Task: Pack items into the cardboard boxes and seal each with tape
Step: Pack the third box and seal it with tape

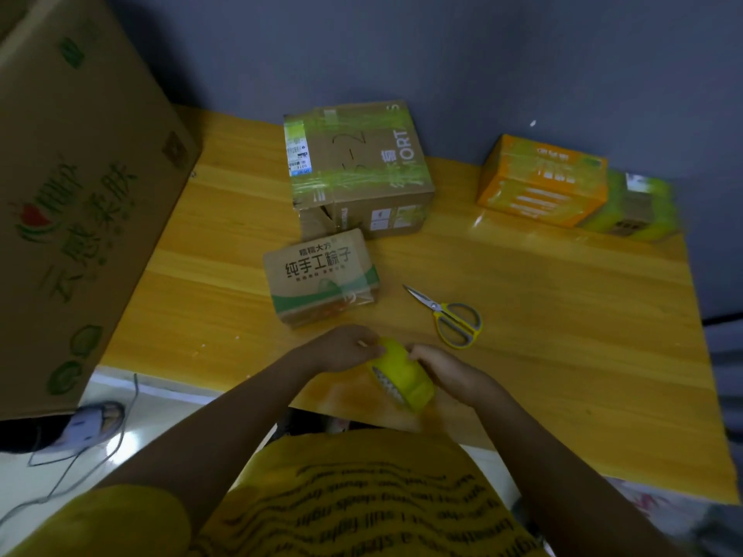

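Note:
A yellow tape roll (404,377) is held over the table's near edge. My right hand (444,365) grips its right side. My left hand (345,347) pinches at the roll's top left, where the tape end lies. Just beyond them sits a small cardboard box (319,275) with green print, closed, with clear tape on its front. A larger cardboard box (358,166) wrapped in greenish tape bands stands behind it. Yellow-handled scissors (448,315) lie shut to the right of the small box.
The wooden table (542,315) stands against a grey wall. An orange box (540,180) and a taped package (635,207) sit at the back right. A big printed carton (76,186) fills the left. A cable and a shoe lie on the floor at lower left.

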`<state>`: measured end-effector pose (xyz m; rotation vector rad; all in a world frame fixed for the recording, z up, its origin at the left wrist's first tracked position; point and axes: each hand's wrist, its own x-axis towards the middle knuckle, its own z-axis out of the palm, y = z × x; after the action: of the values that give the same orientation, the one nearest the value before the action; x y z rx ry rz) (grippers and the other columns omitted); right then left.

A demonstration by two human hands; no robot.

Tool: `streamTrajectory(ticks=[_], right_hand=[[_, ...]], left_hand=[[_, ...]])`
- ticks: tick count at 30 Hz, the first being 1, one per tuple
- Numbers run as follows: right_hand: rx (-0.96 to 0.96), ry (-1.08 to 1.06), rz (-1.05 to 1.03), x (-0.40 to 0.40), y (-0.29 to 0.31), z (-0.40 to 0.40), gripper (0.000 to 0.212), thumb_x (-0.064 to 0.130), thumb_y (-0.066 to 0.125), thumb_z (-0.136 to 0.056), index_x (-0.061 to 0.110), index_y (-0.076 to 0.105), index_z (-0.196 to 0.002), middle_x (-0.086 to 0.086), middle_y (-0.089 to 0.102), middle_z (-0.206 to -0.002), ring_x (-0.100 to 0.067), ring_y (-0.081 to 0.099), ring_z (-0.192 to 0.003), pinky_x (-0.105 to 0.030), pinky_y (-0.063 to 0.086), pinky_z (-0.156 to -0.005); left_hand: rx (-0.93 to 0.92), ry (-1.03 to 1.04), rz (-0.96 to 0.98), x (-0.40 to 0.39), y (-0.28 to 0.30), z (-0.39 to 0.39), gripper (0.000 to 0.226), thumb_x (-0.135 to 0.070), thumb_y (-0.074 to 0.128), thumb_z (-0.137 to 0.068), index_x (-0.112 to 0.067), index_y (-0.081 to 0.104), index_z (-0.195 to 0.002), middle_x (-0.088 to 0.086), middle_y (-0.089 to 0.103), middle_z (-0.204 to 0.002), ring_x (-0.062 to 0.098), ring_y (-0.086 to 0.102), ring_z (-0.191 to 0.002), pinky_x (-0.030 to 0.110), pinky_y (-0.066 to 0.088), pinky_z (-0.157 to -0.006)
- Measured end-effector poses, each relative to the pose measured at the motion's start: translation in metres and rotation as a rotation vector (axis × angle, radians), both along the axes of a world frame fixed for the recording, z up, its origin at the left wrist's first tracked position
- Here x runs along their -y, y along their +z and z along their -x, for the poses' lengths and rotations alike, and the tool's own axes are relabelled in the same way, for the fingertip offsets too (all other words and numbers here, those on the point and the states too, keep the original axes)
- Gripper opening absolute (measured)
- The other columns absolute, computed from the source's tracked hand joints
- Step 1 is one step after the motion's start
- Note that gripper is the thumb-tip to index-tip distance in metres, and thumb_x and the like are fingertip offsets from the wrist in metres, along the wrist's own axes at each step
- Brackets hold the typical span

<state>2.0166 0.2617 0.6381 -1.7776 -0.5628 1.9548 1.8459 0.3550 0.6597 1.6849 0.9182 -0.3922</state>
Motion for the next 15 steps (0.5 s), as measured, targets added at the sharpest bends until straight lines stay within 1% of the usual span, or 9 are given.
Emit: streamTrajectory(ticks=[1, 2, 4, 5, 7, 9, 11, 13, 15], right_hand=[[0.055, 0.045, -0.064, -0.001, 0.004, -0.004, 0.019, 0.013, 0.057, -0.083, 0.011, 0.060, -0.102, -0.007, 0.059, -0.087, -0.018, 0.058, -0.077, -0.028, 0.044, -0.064], [0.115, 0.084, -0.122, -0.002, 0.009, -0.008, 0.026, 0.007, 0.059, -0.085, 0.010, 0.060, -0.111, -0.006, 0.061, -0.093, -0.019, 0.059, -0.084, -0.027, 0.045, -0.068], [0.219, 0.120, -0.206, 0.000, 0.014, -0.014, 0.034, 0.003, 0.058, -0.091, 0.010, 0.056, -0.125, -0.004, 0.060, -0.107, -0.018, 0.059, -0.097, -0.027, 0.047, -0.075], [0.264, 0.135, -0.238, 0.002, 0.013, -0.016, 0.036, 0.006, 0.058, -0.093, 0.011, 0.054, -0.128, -0.003, 0.059, -0.112, -0.018, 0.058, -0.103, -0.028, 0.048, -0.079], [0.373, 0.157, -0.278, 0.006, 0.010, -0.017, 0.037, 0.015, 0.058, -0.095, 0.016, 0.051, -0.131, 0.001, 0.057, -0.119, -0.017, 0.056, -0.111, -0.033, 0.048, -0.089], [0.486, 0.133, -0.318, 0.012, 0.004, -0.018, 0.041, 0.021, 0.061, -0.093, 0.016, 0.050, -0.132, 0.001, 0.057, -0.121, -0.017, 0.055, -0.113, -0.036, 0.047, -0.094], [0.566, 0.130, -0.369, 0.020, -0.003, -0.016, 0.032, 0.021, 0.062, -0.092, 0.010, 0.053, -0.121, -0.008, 0.058, -0.107, -0.018, 0.055, -0.096, -0.035, 0.045, -0.081], [0.638, 0.195, -0.420, 0.028, -0.006, -0.012, 0.023, 0.022, 0.060, -0.093, 0.005, 0.052, -0.107, -0.015, 0.049, -0.089, -0.022, 0.045, -0.077, -0.034, 0.034, -0.068], [0.725, 0.270, -0.451, 0.031, -0.010, -0.006, 0.027, 0.023, 0.058, -0.095, 0.005, 0.052, -0.114, -0.014, 0.052, -0.096, -0.027, 0.050, -0.083, -0.036, 0.037, -0.069]], left_hand=[[0.031, 0.028, -0.042, -0.001, 0.003, -0.003, 0.049, -0.035, 0.051, -0.098, -0.008, 0.048, -0.139, 0.008, 0.044, -0.145, 0.020, 0.050, -0.123, 0.029, 0.041, -0.100], [0.068, 0.055, -0.100, -0.002, 0.005, -0.008, 0.048, -0.033, 0.055, -0.096, -0.006, 0.051, -0.136, 0.012, 0.049, -0.141, 0.017, 0.055, -0.112, 0.022, 0.042, -0.091], [0.134, 0.122, -0.216, -0.003, 0.010, -0.020, 0.040, -0.028, 0.061, -0.093, -0.006, 0.060, -0.126, 0.017, 0.059, -0.128, 0.012, 0.056, -0.090, 0.017, 0.041, -0.071], [0.139, 0.152, -0.253, -0.003, 0.012, -0.026, 0.036, -0.026, 0.063, -0.092, -0.007, 0.063, -0.122, 0.016, 0.062, -0.123, 0.015, 0.057, -0.091, 0.019, 0.043, -0.073], [0.131, 0.190, -0.334, -0.001, 0.007, -0.039, 0.024, -0.022, 0.066, -0.090, -0.008, 0.067, -0.110, 0.015, 0.064, -0.111, 0.025, 0.060, -0.101, 0.030, 0.048, -0.085], [0.127, 0.188, -0.401, 0.003, -0.003, -0.050, 0.016, -0.019, 0.066, -0.090, -0.005, 0.068, -0.099, 0.013, 0.066, -0.102, 0.027, 0.061, -0.099, 0.034, 0.049, -0.087], [0.110, 0.157, -0.418, 0.005, -0.009, -0.056, 0.016, -0.016, 0.065, -0.089, -0.003, 0.067, -0.099, 0.011, 0.067, -0.101, 0.025, 0.061, -0.097, 0.037, 0.050, -0.085], [0.124, 0.136, -0.375, 0.004, -0.015, -0.055, 0.012, -0.014, 0.064, -0.089, -0.006, 0.067, -0.097, 0.010, 0.067, -0.100, 0.024, 0.062, -0.096, 0.039, 0.051, -0.084], [0.139, 0.109, -0.360, 0.001, -0.019, -0.049, 0.010, -0.015, 0.061, -0.091, -0.009, 0.068, -0.095, 0.008, 0.068, -0.099, 0.021, 0.063, -0.093, 0.037, 0.052, -0.082]])
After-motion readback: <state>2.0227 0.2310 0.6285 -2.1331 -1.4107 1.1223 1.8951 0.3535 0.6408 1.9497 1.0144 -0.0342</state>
